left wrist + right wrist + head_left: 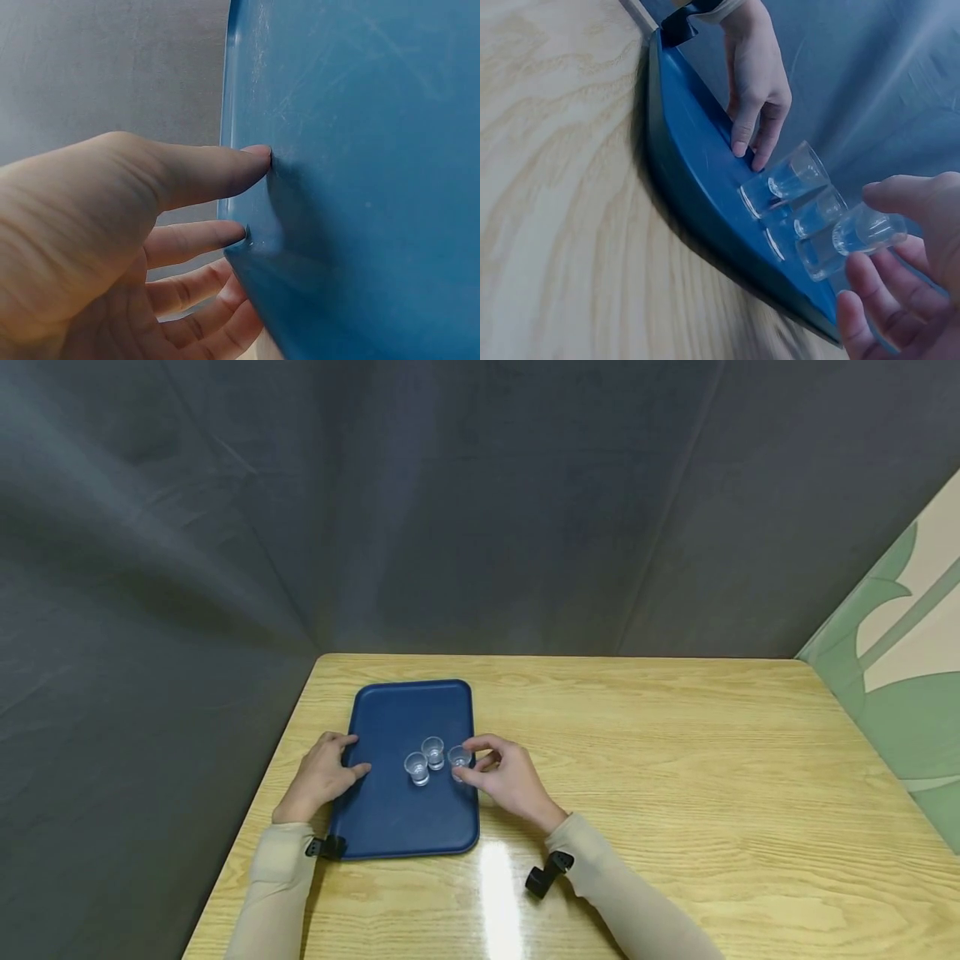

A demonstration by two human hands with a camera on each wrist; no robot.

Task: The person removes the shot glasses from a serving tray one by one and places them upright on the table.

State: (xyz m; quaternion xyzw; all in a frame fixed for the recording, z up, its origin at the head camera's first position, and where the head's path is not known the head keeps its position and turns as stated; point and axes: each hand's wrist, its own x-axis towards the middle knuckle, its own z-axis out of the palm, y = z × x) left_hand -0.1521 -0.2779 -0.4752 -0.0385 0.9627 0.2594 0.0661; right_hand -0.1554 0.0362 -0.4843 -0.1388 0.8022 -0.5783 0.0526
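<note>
Three small clear shot glasses are on a blue tray (405,827). My right hand (513,781) pinches the rightmost shot glass (458,758) between thumb and fingers, close to the tray's right edge. Beside it stand the middle shot glass (432,752) and the left shot glass (417,768), both upright. In the right wrist view the held shot glass (866,231) overlaps the others. My left hand (322,778) holds the tray's left edge. Its thumb (217,174) lies over the rim onto the tray's surface, while the lower fingers (199,326) bend along the outside.
The tray lies on the left part of a light wooden table (675,760). A dark cloth (487,510) hangs behind the table and along its left side. At the far right is a green and cream patterned panel (907,693).
</note>
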